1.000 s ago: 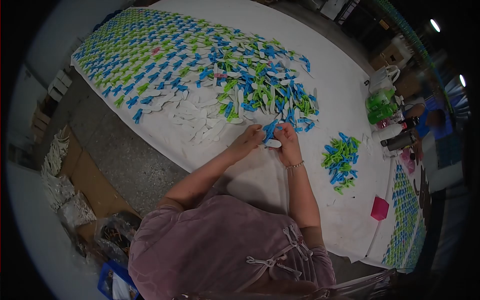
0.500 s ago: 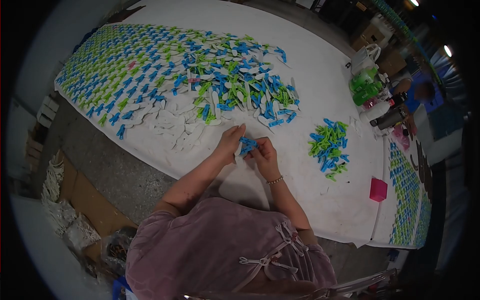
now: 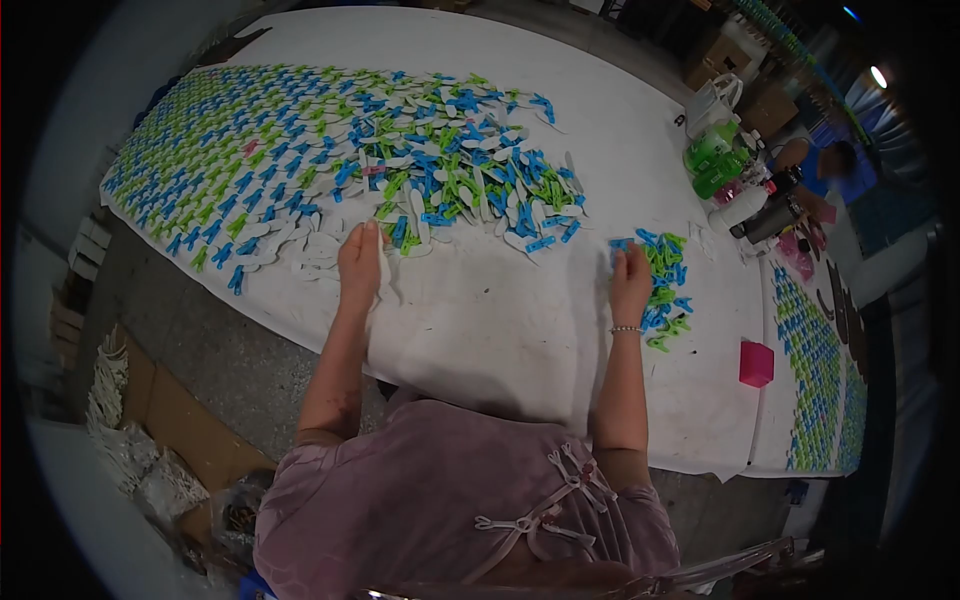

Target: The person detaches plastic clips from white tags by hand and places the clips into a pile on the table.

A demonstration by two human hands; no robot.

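My left hand (image 3: pixel 359 268) is at the near edge of a heap of white flat oblong pieces (image 3: pixel 312 250), fingers drawn together. A pale piece (image 3: pixel 388 284) lies along its right side; what the fingers grip I cannot tell. My right hand (image 3: pixel 630 285), with a beaded bracelet at the wrist, pinches a blue plastic clip (image 3: pixel 621 243) at the left edge of a small pile of loose blue and green clips (image 3: pixel 664 262). Beyond the left hand spreads a jumbled heap of white pieces with blue and green clips on them (image 3: pixel 455 180).
Rows of clipped pieces (image 3: pixel 210 150) cover the left of the white-covered table (image 3: pixel 480 330). A pink box (image 3: pixel 756 363) stands at the right. Green bottles (image 3: pixel 712 160) and a white bag (image 3: pixel 712 105) are farther back. Another person (image 3: pixel 830 165) sits beyond, near more clip rows (image 3: pixel 810 370).
The hands were together at the middle with a blue clip and a white piece. Now the left has moved left to the white pieces and the right has moved right to the loose clips.
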